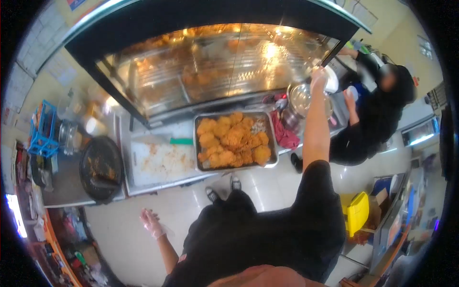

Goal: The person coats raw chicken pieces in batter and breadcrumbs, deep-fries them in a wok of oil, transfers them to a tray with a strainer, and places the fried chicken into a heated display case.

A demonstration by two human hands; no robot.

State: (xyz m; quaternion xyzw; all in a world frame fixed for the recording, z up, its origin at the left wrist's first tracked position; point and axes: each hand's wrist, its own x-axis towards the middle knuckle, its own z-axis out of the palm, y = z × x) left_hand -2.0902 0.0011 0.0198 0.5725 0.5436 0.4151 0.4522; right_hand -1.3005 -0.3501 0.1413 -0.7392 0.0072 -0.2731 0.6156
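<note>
My left hand, in a clear plastic glove, hangs over the floor at the lower left, with loosely spread fingers and nothing in them. My right hand, also gloved, reaches far forward to the right end of the glass display cabinet; its fingers are blurred, so their grip is unclear. A metal tray heaped with breaded fried pieces sits on the counter before me. Left of it lies a white cutting board with crumbs and a green-handled knife.
Steel bowls and a red cloth lie near my right forearm. A co-worker in black stands at the right. On the left are a dark pan and a blue rack. A yellow bin lid is behind right.
</note>
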